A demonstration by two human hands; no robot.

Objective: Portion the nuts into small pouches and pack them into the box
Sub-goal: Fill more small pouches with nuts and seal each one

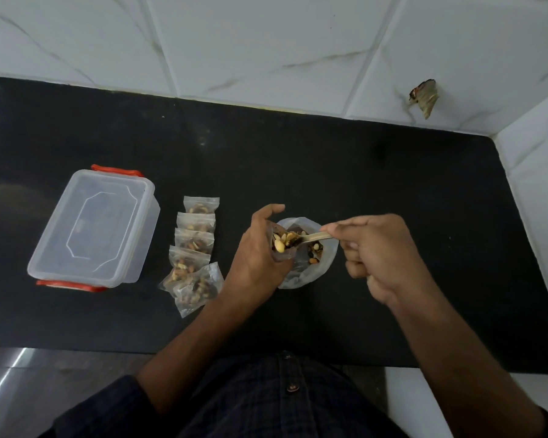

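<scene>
1. There were five filled pouches (pixel 194 248) lying in a row on the counter.
2. There was one more small pouch (pixel 282 248), held in a hand.
3. There was one box (pixel 95 226) with its lid on.
4. There was one spoon (pixel 314 238).
5. There was one big bag (pixel 310 263) of nuts.
6. There were two hands.

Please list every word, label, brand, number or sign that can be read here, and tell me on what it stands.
None can be read.
Clear plastic box with red clips: only an embossed outline and a faint mark on its lid, too blurred to read.
Small clear pouches of nuts: no print visible.
Large clear bag of nuts: no print visible.
</scene>
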